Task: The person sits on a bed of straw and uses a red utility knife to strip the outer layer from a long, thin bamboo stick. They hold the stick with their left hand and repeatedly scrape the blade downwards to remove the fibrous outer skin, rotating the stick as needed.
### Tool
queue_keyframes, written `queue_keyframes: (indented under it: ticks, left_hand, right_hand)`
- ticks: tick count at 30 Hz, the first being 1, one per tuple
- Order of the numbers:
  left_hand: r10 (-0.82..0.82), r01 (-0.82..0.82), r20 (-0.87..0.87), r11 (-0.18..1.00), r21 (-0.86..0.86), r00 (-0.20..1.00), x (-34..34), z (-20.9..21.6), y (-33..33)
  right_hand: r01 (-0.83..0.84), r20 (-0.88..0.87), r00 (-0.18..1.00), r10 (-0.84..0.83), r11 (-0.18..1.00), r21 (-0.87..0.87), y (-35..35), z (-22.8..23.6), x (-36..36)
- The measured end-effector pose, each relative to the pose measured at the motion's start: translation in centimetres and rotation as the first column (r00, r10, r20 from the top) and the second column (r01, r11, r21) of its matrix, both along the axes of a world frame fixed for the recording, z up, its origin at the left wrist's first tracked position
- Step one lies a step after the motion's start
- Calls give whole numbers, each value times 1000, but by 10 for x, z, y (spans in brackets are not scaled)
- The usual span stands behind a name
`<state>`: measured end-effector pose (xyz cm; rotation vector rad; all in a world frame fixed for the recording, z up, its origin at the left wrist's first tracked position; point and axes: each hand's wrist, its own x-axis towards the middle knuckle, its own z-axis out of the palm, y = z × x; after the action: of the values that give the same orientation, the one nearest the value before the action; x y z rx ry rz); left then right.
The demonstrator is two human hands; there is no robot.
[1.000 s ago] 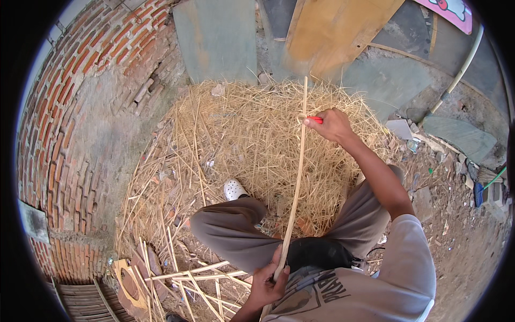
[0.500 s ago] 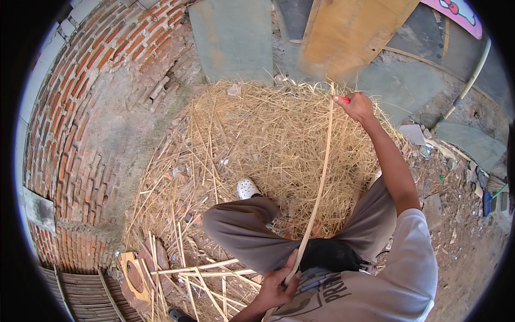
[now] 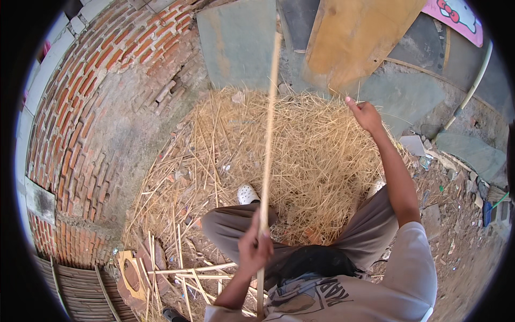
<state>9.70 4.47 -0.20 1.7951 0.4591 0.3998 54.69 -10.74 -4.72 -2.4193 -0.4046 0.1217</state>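
Note:
I sit over a heap of straw [image 3: 316, 155] with my knees apart. My left hand [image 3: 256, 248] is closed around a long thin pale cane strip [image 3: 269, 134], low down near my lap. The strip runs almost straight up the picture, from my chest to the grey slab at the top. My right hand [image 3: 366, 115] is stretched out over the straw, well to the right of the strip and not touching it. Its fingers are curled, and I cannot see whether anything is in them.
A curved red brick wall [image 3: 80, 123] stands on the left. Grey slabs [image 3: 238, 43] and a tan wooden board [image 3: 359, 37] lean at the back. Several cut strips [image 3: 182, 271] lie by my left leg. My white shoe [image 3: 248, 194] rests on the straw; rubble [image 3: 456, 177] lies to the right.
My right hand slid up along the strip, then came off it and moved out to the right. The strip swung left to nearly vertical, and my left hand rose with it.

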Motion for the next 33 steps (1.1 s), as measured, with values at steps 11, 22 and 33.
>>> queue_keyframes:
  ticks: [11,22,33]
  left_hand:
    - [420,-363,625,904,-225,658,224,109,167]
    - [275,-77,306,845,-530,911,245,41,16]
    - [-294,286,-14,939,-190,956,163,-13,-43]
  right_hand:
    - [-372,117,926,358,917,143,24,33,-101]
    - [-132,-157,885,438,561,817,48,5,-120]
    - [289,-321,862,392,139,947,34,19,-96]
